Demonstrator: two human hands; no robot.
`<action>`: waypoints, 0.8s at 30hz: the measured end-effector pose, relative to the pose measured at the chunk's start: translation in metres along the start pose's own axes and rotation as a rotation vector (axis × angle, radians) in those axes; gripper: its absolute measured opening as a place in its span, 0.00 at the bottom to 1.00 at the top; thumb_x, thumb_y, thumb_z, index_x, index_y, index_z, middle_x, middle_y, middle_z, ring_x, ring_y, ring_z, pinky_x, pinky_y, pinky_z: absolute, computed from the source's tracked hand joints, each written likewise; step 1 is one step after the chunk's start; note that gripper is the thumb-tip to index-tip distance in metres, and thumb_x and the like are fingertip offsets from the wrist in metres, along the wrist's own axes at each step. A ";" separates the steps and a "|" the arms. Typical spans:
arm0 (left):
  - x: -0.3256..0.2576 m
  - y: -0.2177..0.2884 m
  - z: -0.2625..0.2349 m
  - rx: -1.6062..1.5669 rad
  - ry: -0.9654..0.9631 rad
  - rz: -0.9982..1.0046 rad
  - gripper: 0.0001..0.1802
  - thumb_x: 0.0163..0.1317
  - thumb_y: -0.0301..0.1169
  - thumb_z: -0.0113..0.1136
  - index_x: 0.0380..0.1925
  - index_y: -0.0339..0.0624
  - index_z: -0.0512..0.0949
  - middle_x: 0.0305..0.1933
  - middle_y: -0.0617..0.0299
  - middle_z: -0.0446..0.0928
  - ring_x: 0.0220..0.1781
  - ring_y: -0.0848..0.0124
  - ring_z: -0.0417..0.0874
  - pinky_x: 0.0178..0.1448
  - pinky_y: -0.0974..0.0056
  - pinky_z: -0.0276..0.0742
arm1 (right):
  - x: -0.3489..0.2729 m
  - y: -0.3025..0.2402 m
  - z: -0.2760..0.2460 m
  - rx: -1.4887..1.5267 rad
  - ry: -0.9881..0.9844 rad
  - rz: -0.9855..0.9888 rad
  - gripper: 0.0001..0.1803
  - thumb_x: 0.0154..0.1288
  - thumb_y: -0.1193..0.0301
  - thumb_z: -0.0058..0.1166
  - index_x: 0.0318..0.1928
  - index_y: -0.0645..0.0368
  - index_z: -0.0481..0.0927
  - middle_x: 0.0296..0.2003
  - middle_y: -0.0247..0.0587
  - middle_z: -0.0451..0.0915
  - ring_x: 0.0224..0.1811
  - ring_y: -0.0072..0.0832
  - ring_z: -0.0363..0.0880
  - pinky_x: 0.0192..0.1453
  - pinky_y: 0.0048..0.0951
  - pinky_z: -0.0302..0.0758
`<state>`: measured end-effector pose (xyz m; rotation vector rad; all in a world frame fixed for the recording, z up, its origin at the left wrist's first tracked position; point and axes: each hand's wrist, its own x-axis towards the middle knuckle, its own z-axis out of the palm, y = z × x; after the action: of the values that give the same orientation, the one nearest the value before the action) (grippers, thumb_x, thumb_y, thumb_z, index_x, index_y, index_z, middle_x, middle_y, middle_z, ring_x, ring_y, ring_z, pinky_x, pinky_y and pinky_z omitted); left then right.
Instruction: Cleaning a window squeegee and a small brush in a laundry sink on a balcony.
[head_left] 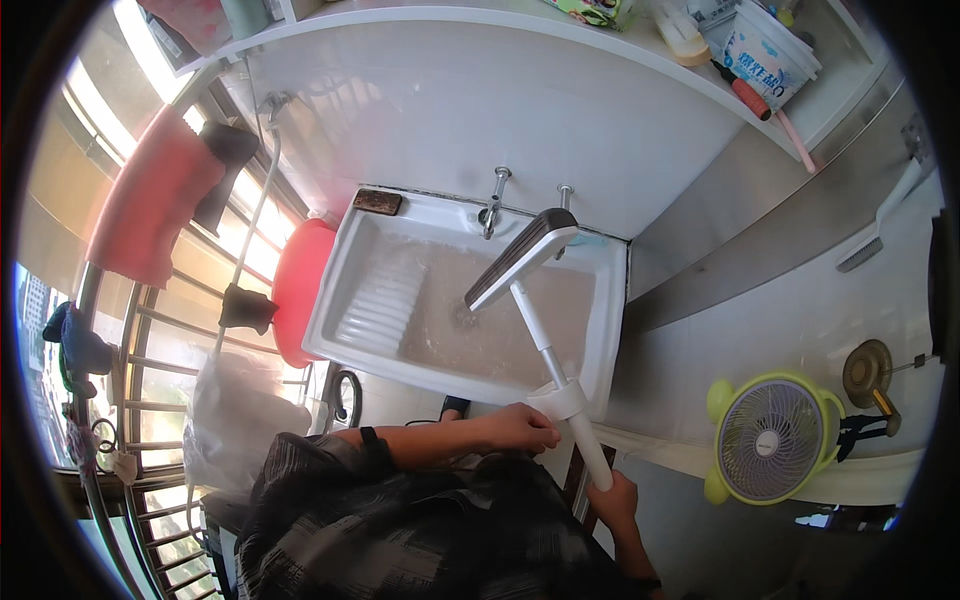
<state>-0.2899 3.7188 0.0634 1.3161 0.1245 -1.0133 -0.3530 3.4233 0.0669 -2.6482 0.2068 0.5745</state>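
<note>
My right hand (612, 500) is wrapped round the lower end of a white handle. It belongs to a flat mop (545, 345), which tilts up and away over the sink. Its long head (522, 258), white with a dark grey-brown side, hangs above the basin, and a thick white collar (560, 400) sits partway along the handle. Just left of that collar is my left hand (525, 428), its fingers curled in and nothing visible in them. The white sink (340, 285) has a ribbed washboard slope on its left and holds cloudy, brownish water.
Two taps (490, 215) stick out from the wall behind the sink. A dark soap-like block (378, 202) rests on its back left corner. A red basin (302, 290) leans at the left. To the right stands a green fan (768, 440); a loaded shelf (450, 18) runs overhead.
</note>
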 end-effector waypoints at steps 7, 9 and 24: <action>-0.086 0.110 -0.101 0.748 1.228 0.964 0.39 0.56 0.29 0.71 0.68 0.43 0.65 0.66 0.51 0.71 0.65 0.56 0.75 0.67 0.59 0.72 | -0.006 0.013 0.009 0.100 0.002 0.002 0.19 0.43 0.62 0.63 0.36 0.61 0.82 0.31 0.53 0.85 0.37 0.50 0.86 0.45 0.44 0.80; -0.100 0.140 -0.102 0.733 1.185 0.978 0.41 0.56 0.28 0.70 0.69 0.44 0.62 0.68 0.51 0.70 0.67 0.56 0.73 0.68 0.59 0.71 | -0.008 0.000 0.010 0.097 0.007 -0.022 0.19 0.43 0.62 0.63 0.36 0.61 0.82 0.31 0.53 0.85 0.37 0.49 0.86 0.45 0.44 0.80; -0.094 0.153 -0.121 0.305 0.813 1.048 0.24 0.59 0.21 0.67 0.57 0.42 0.76 0.54 0.56 0.81 0.54 0.69 0.82 0.57 0.65 0.78 | -0.013 -0.033 0.019 -0.007 0.196 -0.060 0.17 0.43 0.60 0.63 0.34 0.56 0.84 0.29 0.50 0.84 0.35 0.50 0.85 0.43 0.47 0.79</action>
<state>-0.1882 3.8576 0.1952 1.7015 -0.1164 0.4297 -0.3646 3.4617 0.0685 -2.7062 0.1820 0.2968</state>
